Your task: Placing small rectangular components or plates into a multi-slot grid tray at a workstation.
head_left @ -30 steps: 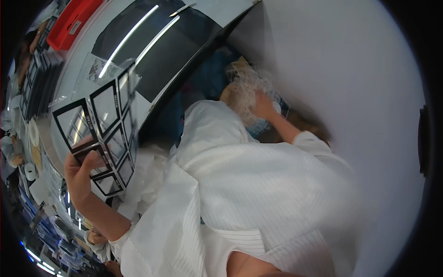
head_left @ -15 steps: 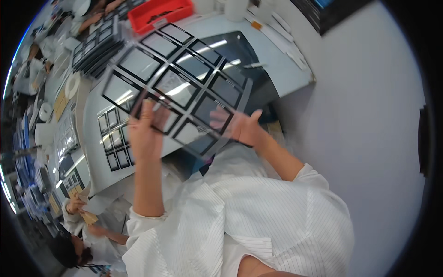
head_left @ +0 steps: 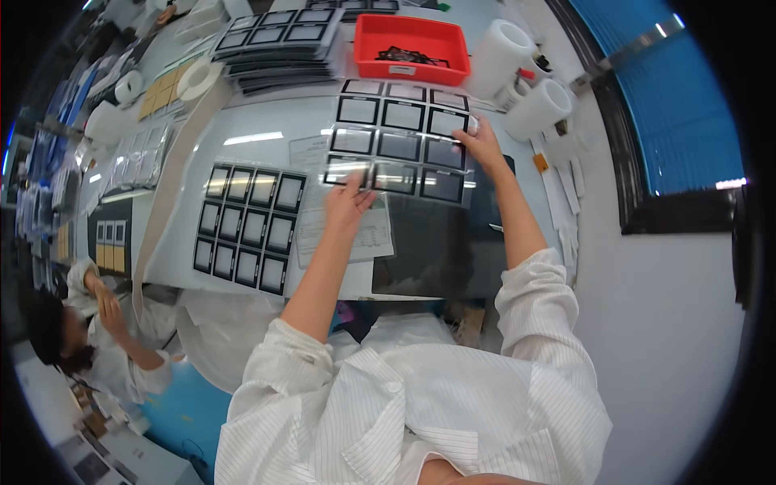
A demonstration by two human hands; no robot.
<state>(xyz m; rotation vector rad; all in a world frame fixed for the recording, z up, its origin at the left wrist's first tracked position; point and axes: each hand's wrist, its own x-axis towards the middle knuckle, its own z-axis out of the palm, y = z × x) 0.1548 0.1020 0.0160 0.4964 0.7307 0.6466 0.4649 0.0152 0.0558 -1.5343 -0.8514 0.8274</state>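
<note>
Clear sheet of black-framed panels (head_left: 398,141) held flat over the white worktop (head_left: 267,145), pinched at two opposite corners.

The sheet's long axis runs between the two grips: the left hand (head_left: 347,202) has thumb and fingers closed on the near-left corner, the right hand (head_left: 482,144) has fingertips closed on the far-right edge, so the sheet spans the gap between them. Both forearms reach forward, the right stretched further out. A second, matching sheet (head_left: 249,227) lies flat to the left of the left grip; a dark mat (head_left: 436,250) sits just below the held sheet, a red tray (head_left: 414,48) beyond it.
</note>
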